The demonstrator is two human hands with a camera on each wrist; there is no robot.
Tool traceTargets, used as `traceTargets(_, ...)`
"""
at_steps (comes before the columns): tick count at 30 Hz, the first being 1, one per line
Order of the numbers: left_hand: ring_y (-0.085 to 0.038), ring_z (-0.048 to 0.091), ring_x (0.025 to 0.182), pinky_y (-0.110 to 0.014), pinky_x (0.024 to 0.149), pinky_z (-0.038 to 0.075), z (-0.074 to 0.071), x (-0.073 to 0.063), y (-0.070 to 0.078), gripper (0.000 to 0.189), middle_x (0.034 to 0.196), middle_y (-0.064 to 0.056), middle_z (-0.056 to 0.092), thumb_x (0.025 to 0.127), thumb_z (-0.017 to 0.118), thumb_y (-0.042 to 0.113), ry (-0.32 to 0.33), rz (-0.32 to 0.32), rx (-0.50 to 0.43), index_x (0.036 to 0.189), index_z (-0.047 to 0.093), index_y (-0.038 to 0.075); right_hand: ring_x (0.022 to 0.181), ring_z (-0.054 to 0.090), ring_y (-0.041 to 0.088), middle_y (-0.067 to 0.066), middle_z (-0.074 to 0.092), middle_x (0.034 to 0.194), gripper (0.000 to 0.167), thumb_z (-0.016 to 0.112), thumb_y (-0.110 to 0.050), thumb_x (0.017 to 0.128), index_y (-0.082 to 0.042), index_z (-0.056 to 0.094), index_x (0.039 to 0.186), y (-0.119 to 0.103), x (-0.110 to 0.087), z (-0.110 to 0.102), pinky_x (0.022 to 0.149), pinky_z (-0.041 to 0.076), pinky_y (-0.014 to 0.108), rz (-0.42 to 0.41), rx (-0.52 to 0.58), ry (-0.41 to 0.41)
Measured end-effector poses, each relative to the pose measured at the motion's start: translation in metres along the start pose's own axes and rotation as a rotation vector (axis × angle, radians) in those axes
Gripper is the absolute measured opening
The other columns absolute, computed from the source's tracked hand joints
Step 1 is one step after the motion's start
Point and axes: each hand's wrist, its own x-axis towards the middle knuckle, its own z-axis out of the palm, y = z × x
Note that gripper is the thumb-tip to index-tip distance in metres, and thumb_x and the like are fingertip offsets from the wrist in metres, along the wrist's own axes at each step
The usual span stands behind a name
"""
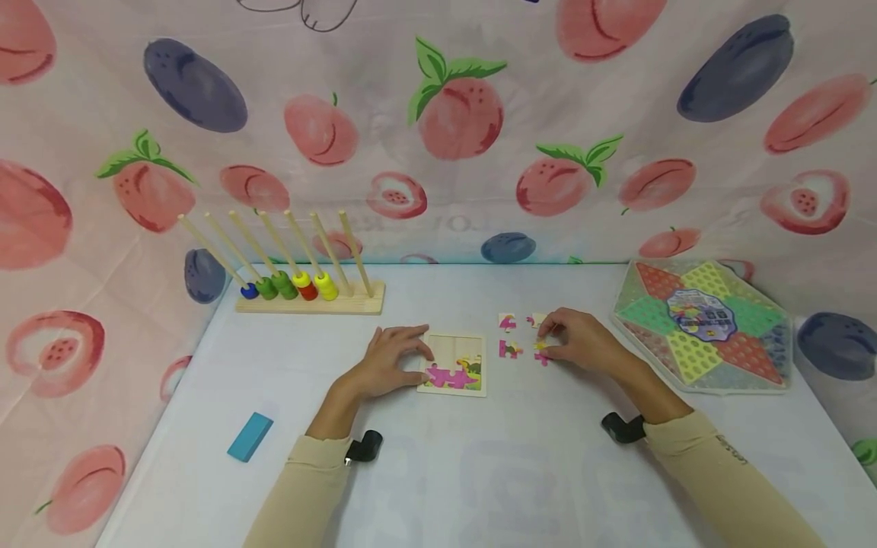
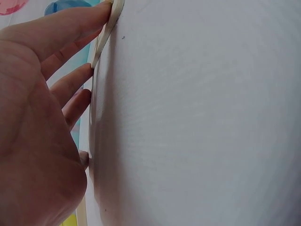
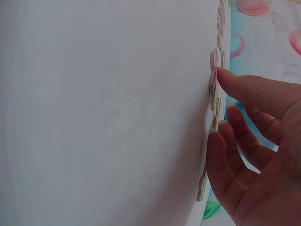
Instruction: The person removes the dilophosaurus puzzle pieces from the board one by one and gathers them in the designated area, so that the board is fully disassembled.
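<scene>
A square wooden puzzle tray [image 1: 452,395] lies flat on the table, partly filled with pink, green and yellow pieces along its bottom and right side. My left hand [image 1: 388,364] holds it at its left side, thumb by the lower corner and fingers by the upper one; in the left wrist view, fingertips [image 2: 107,10] touch its rim. To the right lie loose puzzle pieces [image 1: 509,348]. Over the right-hand ones, my right hand [image 1: 578,339] pinches a yellow and pink puzzle piece [image 1: 541,358] between thumb and fingers, which partly hide it.
A wooden bead rack [image 1: 308,304] with upright pegs and coloured rings stands at the back left. A blue block [image 1: 250,437] lies at the front left. On the right sits a hexagonal board-game box [image 1: 706,323]. Fruit-patterned cloth [image 1: 438,190] hangs behind the table.
</scene>
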Motion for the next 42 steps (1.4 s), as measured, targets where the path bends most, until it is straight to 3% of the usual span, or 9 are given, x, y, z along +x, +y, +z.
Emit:
traceTargets(13,-0.035,0.028,0.153,-0.069,0.125,-0.006,0.001,0.001,0.0,0.021,0.165,-0.007,0.04,0.089,0.078,0.024,0.001,-0.008,0.001,0.108,0.072,0.021,0.098,0.062,0.022,0.006,0.071,0.105,0.025,0.081,-0.006,0.082,-0.009,0.071,0.104,-0.01,0.0,0.003,0.09,0.056,0.04,-0.019,0.011,0.001)
traceTargets(19,-0.035,0.028,0.153,-0.069,0.125,-0.007,0.0,0.0,0.002,0.02,0.165,-0.007,0.04,0.089,0.078,0.023,0.001,-0.016,-0.002,0.108,0.072,0.021,0.107,0.062,0.024,0.006,0.071,0.114,0.033,0.08,-0.017,0.085,-0.01,0.071,0.116,-0.024,0.008,0.005,0.098,0.054,0.046,0.004,0.031,-0.016)
traceTargets(28,-0.036,0.028,0.153,-0.069,0.125,-0.007,0.0,0.0,0.001,0.019,0.165,-0.008,0.04,0.089,0.078,0.024,0.001,-0.022,-0.009,0.107,0.072,0.022,0.114,0.062,0.025,0.005,0.073,0.127,0.054,0.088,-0.032,0.079,-0.015,0.071,0.127,-0.054,0.025,0.017,0.099,0.051,0.048,-0.122,0.021,-0.119)
traceTargets(37,-0.035,0.027,0.154,-0.069,0.125,-0.007,0.001,0.0,0.002,0.02,0.165,-0.006,0.04,0.089,0.077,0.025,-0.009,-0.036,-0.01,0.108,0.072,0.022,0.117,0.061,0.019,-0.004,0.073,0.13,0.048,0.088,-0.033,0.079,-0.023,0.074,0.125,-0.085,0.031,0.035,0.098,0.05,0.041,-0.187,0.017,-0.218)
traceTargets(42,-0.036,0.028,0.153,-0.07,0.125,-0.006,0.0,0.0,0.002,0.02,0.165,-0.007,0.04,0.089,0.077,0.024,-0.006,-0.024,-0.007,0.109,0.072,0.022,0.113,0.062,0.017,-0.006,0.073,0.131,0.044,0.088,-0.032,0.079,-0.024,0.077,0.12,-0.091,0.034,0.043,0.093,0.051,0.035,-0.214,-0.006,-0.233)
